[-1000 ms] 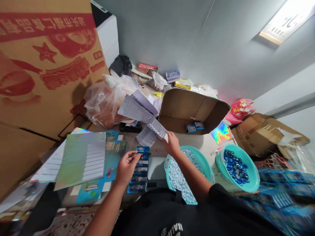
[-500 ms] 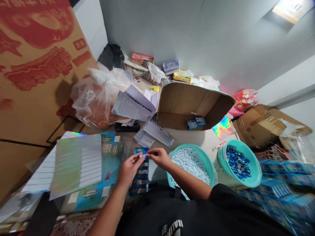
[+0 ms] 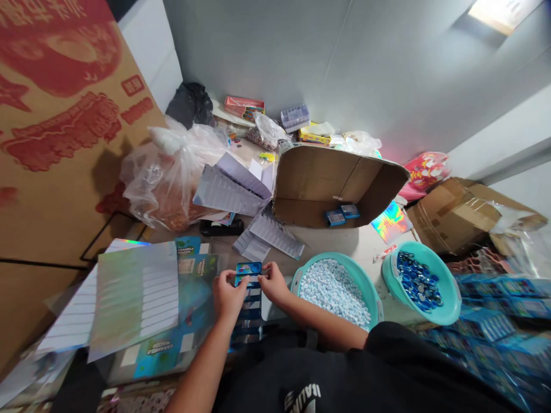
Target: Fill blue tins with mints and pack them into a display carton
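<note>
In front of my body a row of small blue boxes point(image 3: 249, 312) runs toward me, with a printed blue box point(image 3: 250, 268) at its far end. My left hand point(image 3: 229, 293) grips the left side of the far end, thumb and fingers bent around it. On the opposite side, my right hand point(image 3: 274, 284) pinches the same end between thumb and fingers. A narrow white strip shows between the two thumbs; what it is I cannot make out. Right of my hands stands a turquoise basin point(image 3: 373, 287) of small white-and-blue pieces, partly behind my right forearm.
A second turquoise basin point(image 3: 451, 298) holds blue round pieces. An open cardboard box point(image 3: 310, 212) lies behind, two small blue boxes point(image 3: 343, 214) inside. Printed sheets point(image 3: 138, 292) lie at left, below a tied plastic bag point(image 3: 167, 178). Stacked blue packs point(image 3: 495, 327) stand at right.
My hands have moved slightly apart, from almost touching over a small pale piece to opposite sides of the row's far end. The camera view has shifted a little.
</note>
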Motion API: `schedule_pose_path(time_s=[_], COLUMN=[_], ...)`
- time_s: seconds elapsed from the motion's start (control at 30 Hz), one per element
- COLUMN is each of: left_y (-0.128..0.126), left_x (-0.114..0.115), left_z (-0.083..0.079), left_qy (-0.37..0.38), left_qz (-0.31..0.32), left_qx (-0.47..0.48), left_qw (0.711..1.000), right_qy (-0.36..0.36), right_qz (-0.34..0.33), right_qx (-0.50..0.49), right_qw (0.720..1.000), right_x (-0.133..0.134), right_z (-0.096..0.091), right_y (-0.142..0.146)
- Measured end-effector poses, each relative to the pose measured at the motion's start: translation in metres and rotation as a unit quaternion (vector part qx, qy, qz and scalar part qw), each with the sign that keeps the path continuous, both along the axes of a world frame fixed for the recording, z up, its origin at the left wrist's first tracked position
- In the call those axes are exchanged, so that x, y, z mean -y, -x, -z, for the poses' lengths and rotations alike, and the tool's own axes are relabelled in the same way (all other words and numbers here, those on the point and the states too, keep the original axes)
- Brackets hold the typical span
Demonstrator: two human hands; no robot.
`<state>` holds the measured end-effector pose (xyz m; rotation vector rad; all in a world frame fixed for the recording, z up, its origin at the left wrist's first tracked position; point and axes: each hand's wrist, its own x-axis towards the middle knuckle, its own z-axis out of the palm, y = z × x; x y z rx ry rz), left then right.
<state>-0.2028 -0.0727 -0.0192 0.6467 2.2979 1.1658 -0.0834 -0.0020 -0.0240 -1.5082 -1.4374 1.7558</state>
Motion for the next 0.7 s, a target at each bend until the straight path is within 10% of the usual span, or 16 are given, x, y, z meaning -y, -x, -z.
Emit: schedule_pose_path(time_s=[0.7], left_y=[0.007], left_x=[0.011], left_z=[0.028], left_qy=[-0.051], left_qz=[0.026], left_qx=[0.122], left_qw=[0.991], right_qy=[0.110], right_qz=[0.065], right_qx=[-0.073], right_qw=[0.989], right_x=[0.006], right_z=[0.015], right_y=[-0.011])
